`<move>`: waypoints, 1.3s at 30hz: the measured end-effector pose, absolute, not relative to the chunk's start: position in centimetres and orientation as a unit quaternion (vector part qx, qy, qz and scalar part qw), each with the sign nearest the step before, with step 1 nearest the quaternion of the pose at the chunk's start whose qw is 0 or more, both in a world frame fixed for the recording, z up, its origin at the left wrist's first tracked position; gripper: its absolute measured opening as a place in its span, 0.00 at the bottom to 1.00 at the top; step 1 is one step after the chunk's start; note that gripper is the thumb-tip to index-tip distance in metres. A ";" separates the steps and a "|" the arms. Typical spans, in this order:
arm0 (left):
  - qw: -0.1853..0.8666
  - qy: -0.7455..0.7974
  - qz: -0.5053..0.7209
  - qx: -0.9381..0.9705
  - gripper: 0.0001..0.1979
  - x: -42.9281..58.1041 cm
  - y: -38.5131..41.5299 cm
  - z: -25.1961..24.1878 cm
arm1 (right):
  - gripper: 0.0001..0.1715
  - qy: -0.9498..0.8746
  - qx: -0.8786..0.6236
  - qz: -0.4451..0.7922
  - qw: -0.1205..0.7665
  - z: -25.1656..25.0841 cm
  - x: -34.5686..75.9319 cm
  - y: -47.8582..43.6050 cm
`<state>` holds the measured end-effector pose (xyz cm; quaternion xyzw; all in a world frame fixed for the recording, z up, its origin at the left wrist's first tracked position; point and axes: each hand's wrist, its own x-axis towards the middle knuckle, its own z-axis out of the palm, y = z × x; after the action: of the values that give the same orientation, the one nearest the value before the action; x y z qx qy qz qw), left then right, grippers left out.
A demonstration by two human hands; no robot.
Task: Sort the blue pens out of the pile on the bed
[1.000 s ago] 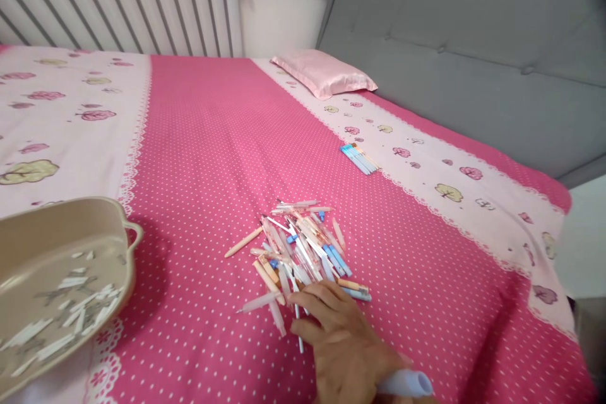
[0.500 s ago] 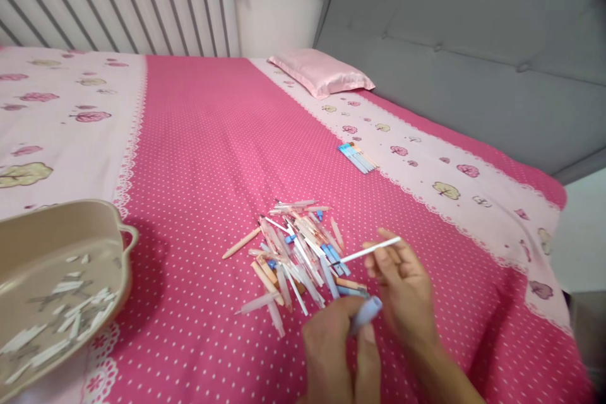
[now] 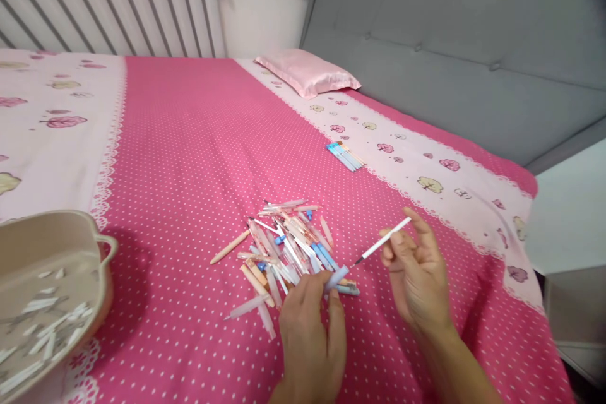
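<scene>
My left hand [image 3: 310, 328] pinches a pale lavender pen barrel [image 3: 336, 279] between thumb and fingers, low over the near edge of a heap of pen parts [image 3: 296, 252]. Between the fingertips of my right hand [image 3: 421, 284] is a slim white pen refill [image 3: 382, 242]. It slants down to the left, and its dark tip points toward the barrel's end with a small gap between them. The heap mixes clear, pink, orange and blue barrels, white refills and small blue pieces, many overlapping.
A beige basin [image 3: 101, 278] with white and grey pieces inside stands at the left. Farther back, several blue and orange pens [image 3: 345, 156] lie in a row. A pink pillow [image 3: 307, 72] rests near the grey headboard [image 3: 426, 57], on a pink dotted bedspread [image 3: 189, 139].
My left hand has shifted left and forward with the barrel, closer to the heap. My right hand has lifted the refill a little to the right. The view has turned slightly right.
</scene>
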<state>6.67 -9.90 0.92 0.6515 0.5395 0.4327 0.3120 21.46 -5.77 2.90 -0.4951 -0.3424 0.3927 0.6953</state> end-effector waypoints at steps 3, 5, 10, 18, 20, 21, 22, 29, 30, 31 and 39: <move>0.312 0.537 0.432 0.653 0.10 6.7 -9.8 0.9 | 0.30 -0.356 -0.505 0.386 0.685 3.0 21.2 -5.8; 0.309 0.537 0.434 0.654 0.10 6.7 -9.8 0.9 | 0.30 -0.360 -0.509 0.382 0.682 3.1 21.0 -5.9; 0.312 0.536 0.430 0.656 0.10 6.6 -9.9 0.9 | 0.27 -0.367 -0.504 0.382 0.682 3.1 20.9 -5.9; 0.320 0.542 0.411 0.660 0.10 6.7 -9.9 1.0 | 0.27 -0.418 -0.514 0.384 0.643 2.5 20.8 -6.3; 0.324 0.544 0.406 0.659 0.10 6.8 -9.9 1.0 | 0.27 -0.425 -0.516 0.380 0.639 2.4 20.8 -6.3; 0.327 0.544 0.404 0.659 0.11 6.8 -9.9 1.0 | 0.27 -0.430 -0.517 0.377 0.637 2.3 20.8 -6.3; 0.330 0.545 0.402 0.658 0.11 6.8 -9.9 1.0 | 0.27 -0.437 -0.517 0.373 0.635 2.3 20.8 -6.3; 0.377 0.538 0.399 0.640 0.11 7.0 -9.9 0.8 | 0.21 -0.507 -0.521 0.381 0.571 2.4 20.2 -6.6; 0.390 0.534 0.402 0.633 0.11 7.0 -9.9 0.8 | 0.18 -0.518 -0.521 0.397 0.550 2.4 20.1 -6.7; 0.402 0.531 0.404 0.627 0.12 7.0 -9.9 0.8 | 0.17 -0.530 -0.517 0.418 0.526 2.3 20.1 -6.9; 0.467 0.514 0.418 0.586 0.14 7.3 -10.1 0.7 | 0.19 -0.576 -0.484 0.487 0.444 1.5 20.2 -7.1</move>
<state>7.34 -10.07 0.73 0.5856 0.5143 0.4181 0.4667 20.21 -7.07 1.55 -0.4841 -0.5759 0.4865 0.4441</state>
